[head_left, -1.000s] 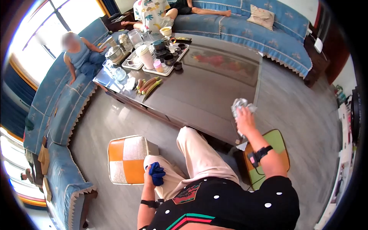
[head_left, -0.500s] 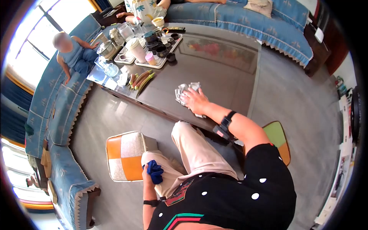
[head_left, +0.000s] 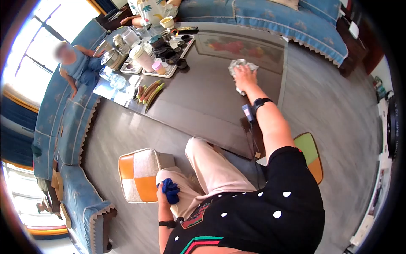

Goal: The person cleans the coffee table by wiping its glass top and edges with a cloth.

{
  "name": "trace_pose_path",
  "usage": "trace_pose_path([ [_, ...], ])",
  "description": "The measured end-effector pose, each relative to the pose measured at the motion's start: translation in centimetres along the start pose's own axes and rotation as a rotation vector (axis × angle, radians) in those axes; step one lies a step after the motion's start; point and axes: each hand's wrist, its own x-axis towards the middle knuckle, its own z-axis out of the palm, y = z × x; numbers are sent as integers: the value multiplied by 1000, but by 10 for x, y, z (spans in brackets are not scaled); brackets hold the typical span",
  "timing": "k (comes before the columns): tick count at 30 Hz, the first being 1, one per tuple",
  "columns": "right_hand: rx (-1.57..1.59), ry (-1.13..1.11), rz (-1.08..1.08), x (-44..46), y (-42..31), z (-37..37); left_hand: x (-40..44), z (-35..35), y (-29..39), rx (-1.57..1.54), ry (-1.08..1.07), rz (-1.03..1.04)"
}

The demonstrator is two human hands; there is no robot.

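Observation:
My right hand presses a crumpled grey-white cloth flat on the dark glass-topped table, toward its right side. The cloth sticks out beyond the fingertips and below the palm. Resting by my knee, my left hand is closed around a bunched dark blue cloth. Okra-like green and reddish pods lie near the table's front left edge. Behind them stand a pink-white tumbler and a tray with dark cups.
An orange and white stool stands left of my legs, a green and orange one at the right. One person sits on the left blue sofa; another is behind the table. Glass jugs stand at the table's left.
My right hand with the grey-white cloth first went left from the table's right edge, then back right and farther across the tabletop. My left hand stays by my knee.

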Motion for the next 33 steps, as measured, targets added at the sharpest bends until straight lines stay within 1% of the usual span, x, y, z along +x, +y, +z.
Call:
trace_pose_path([
  [4,-33,66,208,-22,80,0,6,-4,-2,0,-31,3],
  [7,-56,118,265,-55,120,2,7,-11,-2,-57,-107,-42],
  [10,-39,186,281,-87,132,9,12,-18,-5,-74,-111,-29],
  [12,-7,209,247,-112,128,14,6,-20,-2,-90,-169,-43],
  [14,-10,188,210,-145,110,7,2,-20,-3,-103,-147,-38],
  [16,-111,182,146,-182,80,-3,4,-27,-8,-109,-159,-18],
  [20,-74,55,-65,-237,35,-8,4,-32,-10,-135,-161,-9],
  [22,-39,-3,-229,-254,23,-16,4,-34,-10,-130,-170,-16],
  [23,-40,-3,-229,-254,25,-15,4,-34,-9,-121,-177,-22],
  [26,-17,-96,-452,-237,50,3,5,-33,-11,-125,-159,-36],
  [28,0,-196,-411,-221,56,-12,4,-35,-13,-110,-149,-35],
  [30,-14,-155,-394,-196,76,-5,0,-36,-15,-90,-145,-39],
  [32,-106,-112,-406,-163,99,6,-12,-41,-16,-156,-178,-51],
  [33,-117,-112,-378,-151,104,2,-23,-43,-12,-154,-184,-85],
])
